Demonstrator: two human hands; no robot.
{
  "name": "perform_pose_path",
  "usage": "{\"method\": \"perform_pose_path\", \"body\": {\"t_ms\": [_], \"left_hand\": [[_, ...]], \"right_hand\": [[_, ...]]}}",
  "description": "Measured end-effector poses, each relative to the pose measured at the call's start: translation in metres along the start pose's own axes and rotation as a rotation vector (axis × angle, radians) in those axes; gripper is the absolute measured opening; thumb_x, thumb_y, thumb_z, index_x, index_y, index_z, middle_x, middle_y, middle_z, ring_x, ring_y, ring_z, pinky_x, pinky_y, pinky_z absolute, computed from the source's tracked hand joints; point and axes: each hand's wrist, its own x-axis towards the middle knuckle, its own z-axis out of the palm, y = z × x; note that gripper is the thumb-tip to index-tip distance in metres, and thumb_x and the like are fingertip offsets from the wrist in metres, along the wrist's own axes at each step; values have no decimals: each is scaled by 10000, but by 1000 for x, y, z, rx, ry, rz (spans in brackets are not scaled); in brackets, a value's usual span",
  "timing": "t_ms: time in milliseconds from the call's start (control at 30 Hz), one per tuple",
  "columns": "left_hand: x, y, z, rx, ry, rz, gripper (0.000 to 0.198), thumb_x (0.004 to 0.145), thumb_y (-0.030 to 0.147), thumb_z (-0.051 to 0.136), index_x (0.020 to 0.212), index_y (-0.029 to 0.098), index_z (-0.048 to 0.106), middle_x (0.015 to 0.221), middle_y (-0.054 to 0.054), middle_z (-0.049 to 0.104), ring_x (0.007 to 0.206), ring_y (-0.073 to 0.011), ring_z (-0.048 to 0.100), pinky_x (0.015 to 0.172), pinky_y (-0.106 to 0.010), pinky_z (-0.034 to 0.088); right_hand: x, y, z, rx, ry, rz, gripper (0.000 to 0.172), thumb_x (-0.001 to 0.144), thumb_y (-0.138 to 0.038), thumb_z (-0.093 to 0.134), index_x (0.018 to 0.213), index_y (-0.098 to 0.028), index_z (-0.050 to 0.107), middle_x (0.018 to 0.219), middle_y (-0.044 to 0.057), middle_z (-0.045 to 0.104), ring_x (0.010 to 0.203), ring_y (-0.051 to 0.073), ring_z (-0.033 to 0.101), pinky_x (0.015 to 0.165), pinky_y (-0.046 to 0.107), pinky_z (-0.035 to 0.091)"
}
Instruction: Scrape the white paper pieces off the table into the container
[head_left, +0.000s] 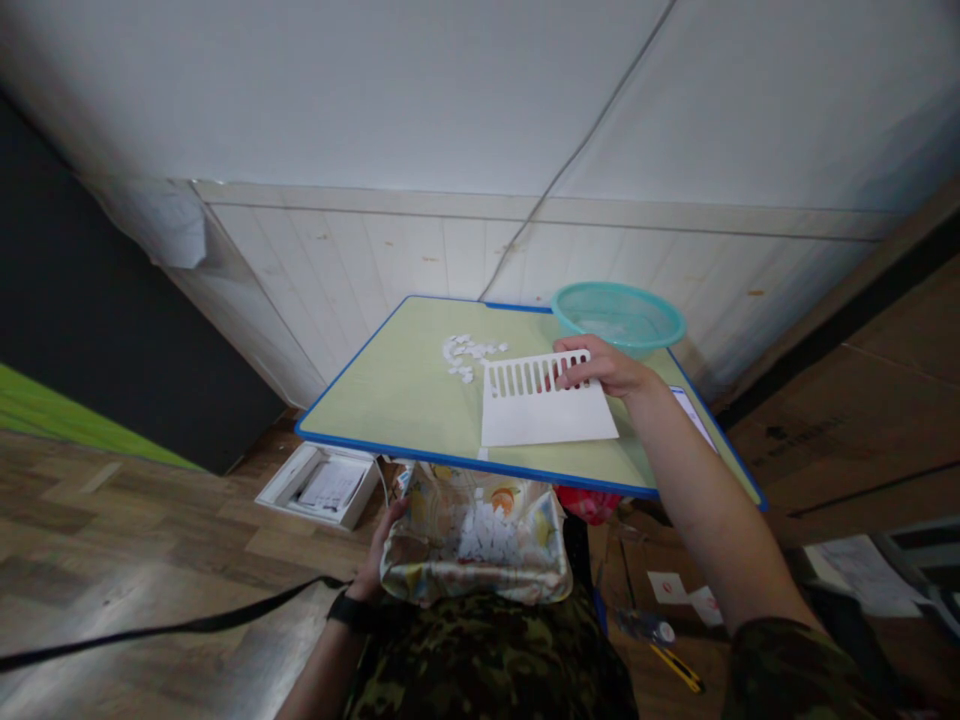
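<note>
My right hand (611,368) is closed on the upper right corner of a white card (549,420) with a row of slots cut along its top. Some of its fingers show through the slots. The card is over the pale green table (390,390), its slotted edge facing the wall. Small white pieces (466,350) lie scattered beyond the card's left corner. At my lap, below the table's front edge, my left hand (379,550) grips the left side of a basket (480,582) lined with fruit-patterned cloth. White paper scraps (489,532) lie inside it.
A turquoise basin (637,315) stands at the table's back right corner. Near the right edge lies a phone-like flat object (691,415). On the floor are an open white box (319,488), a plastic bottle (646,627) and a yellow utility knife (677,668).
</note>
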Motion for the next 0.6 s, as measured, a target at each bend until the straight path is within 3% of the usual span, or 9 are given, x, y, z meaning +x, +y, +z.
{"method": "perform_pose_path", "body": {"t_ms": [133,367,600], "left_hand": [[-1,3,1,20,9,21,427,887,379,684,1268,198,622,1382,-113,597,1297,-336,521,1086,-620,359],[-2,9,4,22,21,42,453,886,432,667,1269,197,612,1366,-117,598,1274,-333,532,1071,-609,374],[-1,17,3,29,9,11,551,816,518,705,1247,186,618,1357,-134,604,1290,-343,524,1102,-612,339]], "right_hand": [[0,0,2,-29,-74,12,269,619,-263,834,740,-159,619,609,-22,642,511,92,548,443,198,362],[1,1,1,-2,6,2,277,618,-255,829,717,-166,586,616,-26,636,503,93,548,424,197,343],[0,-2,6,-10,-49,30,279,600,-257,832,722,-169,597,589,-29,629,492,100,539,438,211,352]]}}
